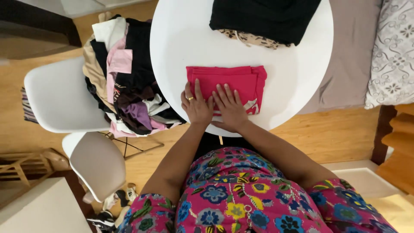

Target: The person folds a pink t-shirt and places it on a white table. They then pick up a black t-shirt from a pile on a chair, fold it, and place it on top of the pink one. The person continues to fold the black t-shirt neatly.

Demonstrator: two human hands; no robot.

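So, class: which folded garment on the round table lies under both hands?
The pink folded garment at the near edge; the black one lies at the far edge, untouched.

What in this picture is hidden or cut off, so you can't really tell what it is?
Head view only:
- Near edge of the folded pink garment: covered by the left hand and right hand.
- Black folded cloth: cut off by the top edge; it hides most of the patterned piece beneath.
- Clothes pile on the white chair: lower items buried.
- Shoes by the second chair: too small and partly hidden.
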